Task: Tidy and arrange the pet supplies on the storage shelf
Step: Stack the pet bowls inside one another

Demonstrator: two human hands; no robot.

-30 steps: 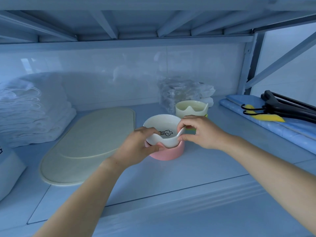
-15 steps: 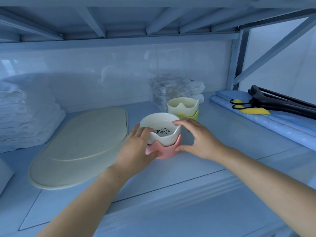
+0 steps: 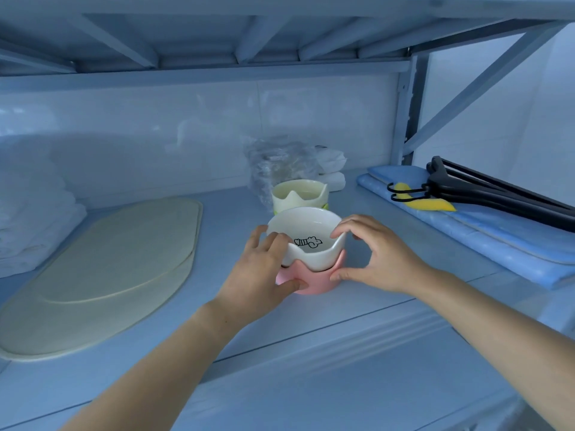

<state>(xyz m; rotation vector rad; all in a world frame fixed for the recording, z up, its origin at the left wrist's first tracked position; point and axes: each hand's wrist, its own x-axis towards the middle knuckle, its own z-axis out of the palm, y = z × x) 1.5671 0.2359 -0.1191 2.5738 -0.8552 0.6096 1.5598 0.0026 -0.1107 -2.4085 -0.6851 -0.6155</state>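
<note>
**white bowl seated on its pink stand, mid-shelf, held from both sides**

from left to right: folded towels (image 3: 34,219) are stacked at the left end of the shelf (image 3: 311,340). beside them lies an oval mat (image 3: 102,275), its long axis running from the front left toward the back wall. the left hand (image 3: 261,275) grasps the white bowl (image 3: 311,244), fingers curled over the left rim and thumb pressed on the pink stand (image 3: 314,281) beneath. the right hand (image 3: 379,256) pinches the same pair from the other side, fingertips on the right rim and thumb on the stand. this two-sided hold probably serves to centre the bowl in its stand and square the set on the board.

the set stands near the middle of the shelf, well back from the front edge and just in front of a cream bowl (image 3: 298,194) on a green base. the white bowl is upright, its mouth facing up, and its scalloped dip points toward the front edge. being round, it has no marked long axis; the printed fishbone inside runs left to right. blue pads (image 3: 497,244) carrying black hangers (image 3: 497,191) lie at the right end.
</note>
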